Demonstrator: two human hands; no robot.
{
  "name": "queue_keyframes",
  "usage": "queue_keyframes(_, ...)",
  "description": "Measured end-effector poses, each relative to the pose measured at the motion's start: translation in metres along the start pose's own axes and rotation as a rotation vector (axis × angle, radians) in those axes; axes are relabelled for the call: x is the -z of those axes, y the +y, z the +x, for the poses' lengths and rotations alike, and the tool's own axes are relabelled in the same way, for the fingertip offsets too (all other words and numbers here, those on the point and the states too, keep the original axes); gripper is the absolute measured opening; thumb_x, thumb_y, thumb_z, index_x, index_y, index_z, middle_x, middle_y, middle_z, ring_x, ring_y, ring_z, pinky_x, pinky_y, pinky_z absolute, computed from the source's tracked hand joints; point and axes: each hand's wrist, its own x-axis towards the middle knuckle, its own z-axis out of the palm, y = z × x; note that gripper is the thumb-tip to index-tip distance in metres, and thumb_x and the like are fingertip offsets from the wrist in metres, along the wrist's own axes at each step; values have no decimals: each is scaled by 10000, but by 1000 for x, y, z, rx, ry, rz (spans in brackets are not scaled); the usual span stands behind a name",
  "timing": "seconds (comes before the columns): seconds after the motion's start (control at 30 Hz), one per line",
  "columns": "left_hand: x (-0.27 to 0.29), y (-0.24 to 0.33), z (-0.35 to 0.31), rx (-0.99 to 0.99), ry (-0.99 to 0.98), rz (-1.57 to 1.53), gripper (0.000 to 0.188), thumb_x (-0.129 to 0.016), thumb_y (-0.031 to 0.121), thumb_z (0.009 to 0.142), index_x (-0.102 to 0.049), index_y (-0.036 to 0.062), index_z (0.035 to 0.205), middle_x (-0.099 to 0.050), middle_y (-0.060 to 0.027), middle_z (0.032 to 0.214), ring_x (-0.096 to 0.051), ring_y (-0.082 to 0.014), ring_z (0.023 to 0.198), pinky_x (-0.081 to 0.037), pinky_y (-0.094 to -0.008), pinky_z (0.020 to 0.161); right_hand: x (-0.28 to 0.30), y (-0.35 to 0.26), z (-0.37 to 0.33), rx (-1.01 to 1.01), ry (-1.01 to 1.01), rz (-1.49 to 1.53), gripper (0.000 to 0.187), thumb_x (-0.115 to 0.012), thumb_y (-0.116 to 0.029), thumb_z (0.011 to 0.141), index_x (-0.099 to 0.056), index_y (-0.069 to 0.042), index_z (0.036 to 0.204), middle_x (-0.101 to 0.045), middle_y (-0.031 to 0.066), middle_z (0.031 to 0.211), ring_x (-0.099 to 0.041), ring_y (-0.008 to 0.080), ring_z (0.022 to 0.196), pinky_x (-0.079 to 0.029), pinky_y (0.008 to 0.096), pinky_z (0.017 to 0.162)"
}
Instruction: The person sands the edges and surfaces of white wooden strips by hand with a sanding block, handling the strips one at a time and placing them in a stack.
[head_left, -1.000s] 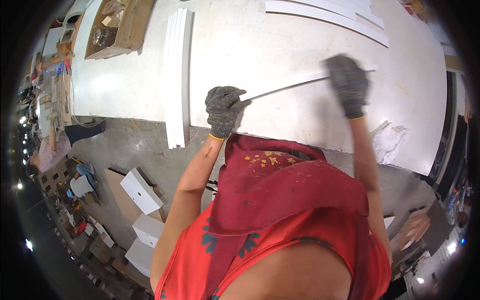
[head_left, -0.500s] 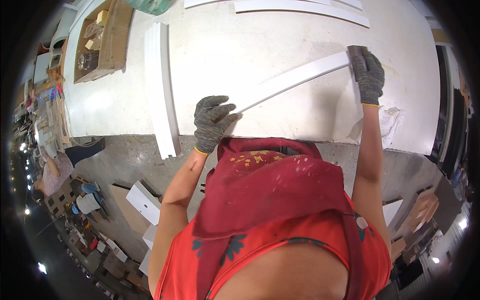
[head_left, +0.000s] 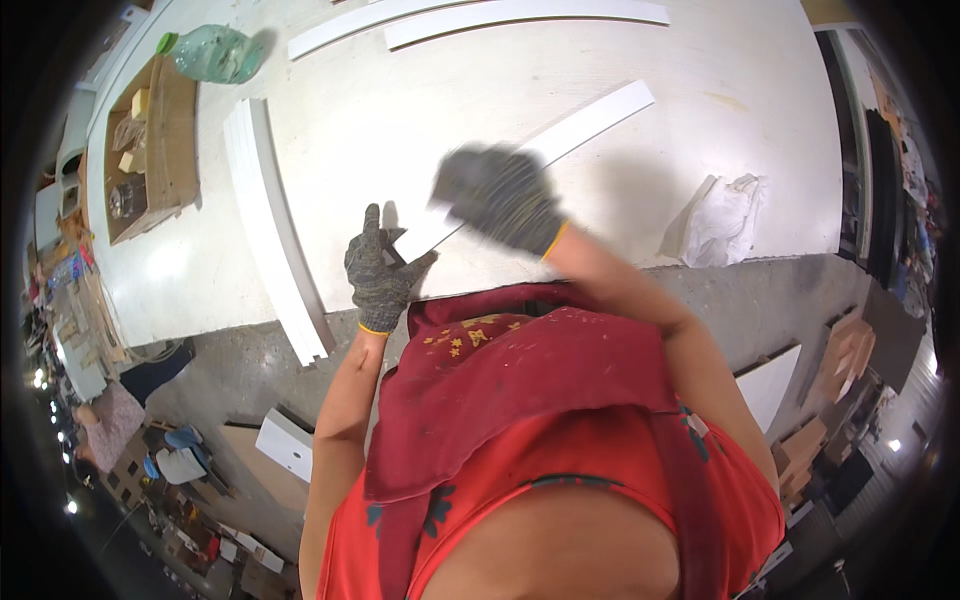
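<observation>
A narrow white strip (head_left: 590, 118) lies slantwise on the white worktable (head_left: 330, 130). My left hand (head_left: 383, 270), in a dark grey knit glove with a yellow cuff, holds the strip's near end between thumb and fingers, its index finger pointing away. My right hand (head_left: 510, 200), gloved the same way and smeared by motion, is over the strip near that end. It grips a dark block (head_left: 455, 178), mostly hidden by the fingers and blurred. Left of my left hand, a bundle of white strips (head_left: 265, 210) reaches past the table's near edge.
Two more white strips (head_left: 530, 14) lie at the far side. At the far left stand a cardboard box (head_left: 172, 145) with small items and a green-tinted plastic bottle (head_left: 222, 54) on its side. A crumpled white bag (head_left: 725, 220) sits near the right front edge.
My right hand has swept from the strip's far right end leftward and nearer, close to my left hand, carrying the dark block. My left hand stays at the near end. The view has shifted.
</observation>
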Motion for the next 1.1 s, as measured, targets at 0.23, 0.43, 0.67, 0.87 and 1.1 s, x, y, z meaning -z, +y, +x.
queue_keyframes(0.23, -1, 7, 8, 31, -26, 18, 1051, -974, 285, 531, -498, 27, 1431, -733, -42, 888, -658, -219, 837, -515, -370, 783, 72, 200, -51, -706, -97, -614, 336, -522, -269, 966, -684, -217, 1256, -664, 3, 1315, -649, 229, 1115, -522, 379, 960)
queue_keyframes(0.43, -1, 5, 5, 30, -49, 29, 1024, -969, 280, 535, -514, 38, 1420, -725, -45, 894, -650, -237, 820, -509, -387, 781, 12, 6, -14, -37, 185, 82, 185, -723, -285, 778, -709, -217, 950, -680, -1, 1007, -680, 195, 906, -566, 370, 703)
queue_keyframes(0.67, 3, 9, 8, 74, -115, 72, 901, -962, 304, 543, -604, 65, 1335, -732, -48, 940, -655, -243, 852, -510, -390, 798, 67, 230, -104, -597, 229, -509, 225, -619, -330, 931, -741, -251, 1102, -720, -10, 1172, -681, 236, 998, -555, 397, 829)
queue_keyframes(0.87, 29, 12, 35, -19, -316, -108, 530, -877, 203, 687, -722, 124, 1188, -740, -69, 987, -667, -250, 909, -522, -376, 829, 72, 182, -70, -288, 340, -329, 258, -643, -309, 889, -743, -235, 1115, -730, 2, 1125, -671, 246, 1023, -543, 385, 882)
queue_keyframes(1.1, 32, -5, 51, 253, -556, -352, 275, -807, 64, 758, -777, 59, 1031, -703, -77, 848, -680, -168, 731, -536, -316, 664, 10, 45, -16, -456, -246, -133, 169, -681, -278, 853, -703, -220, 1010, -704, 21, 1028, -690, 225, 941, -577, 396, 752)
